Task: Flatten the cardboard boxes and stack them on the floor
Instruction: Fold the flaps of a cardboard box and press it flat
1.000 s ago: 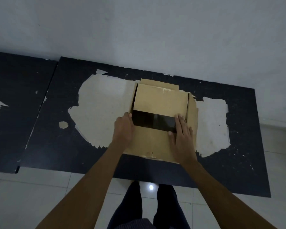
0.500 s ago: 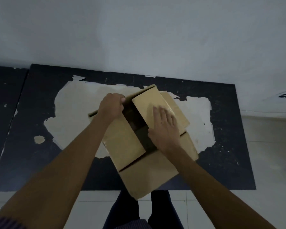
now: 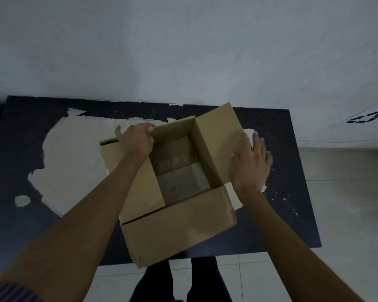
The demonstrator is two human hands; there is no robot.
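One pale, matte wall fills the upper view, meeting a white tiled floor at right. Before me stands a black table whose coating has peeled away in big cream-coloured patches with ragged edges. On it sits the brown cardboard box, smooth-faced and square-cornered, top flaps spread, its dim inside showing. My left hand grips the far rim, fingers curled over the edge. My right hand lies flat, fingers straight, pressing the outer face of the right flap.
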